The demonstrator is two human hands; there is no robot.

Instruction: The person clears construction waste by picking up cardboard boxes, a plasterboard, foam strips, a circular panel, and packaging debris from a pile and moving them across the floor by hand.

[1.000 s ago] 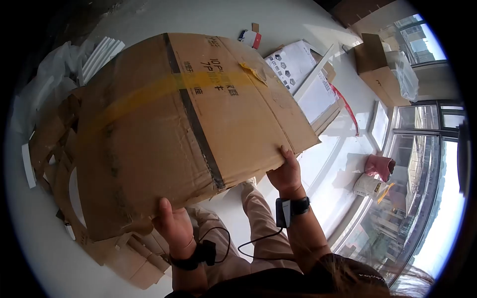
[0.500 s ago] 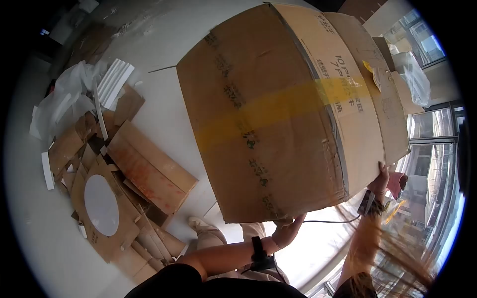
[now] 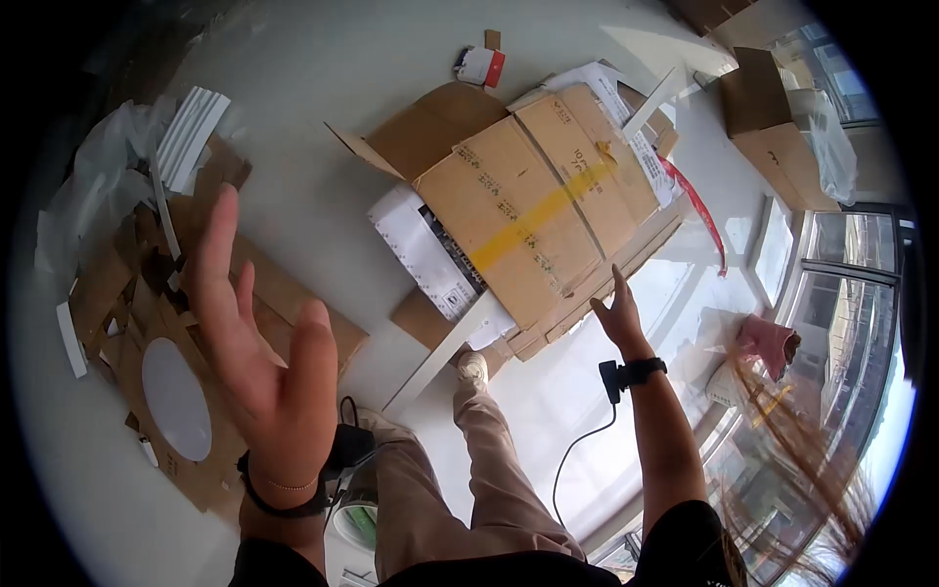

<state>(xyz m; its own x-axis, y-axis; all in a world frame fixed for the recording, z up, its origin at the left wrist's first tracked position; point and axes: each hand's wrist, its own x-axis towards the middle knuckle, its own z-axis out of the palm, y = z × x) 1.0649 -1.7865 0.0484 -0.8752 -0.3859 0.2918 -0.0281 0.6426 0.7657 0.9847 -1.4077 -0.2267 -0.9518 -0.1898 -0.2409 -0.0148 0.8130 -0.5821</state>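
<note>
Your left hand is raised near the camera, fingers spread, holding nothing; your right hand is also open, thumb and fingers apart, at the near right edge of the flattened cardboard box, though you cannot tell whether it touches; the box lies on a stack on the floor, yellow tape across its face; white printed packaging juts out beneath its left side; a red strip trails at the far right.
</note>
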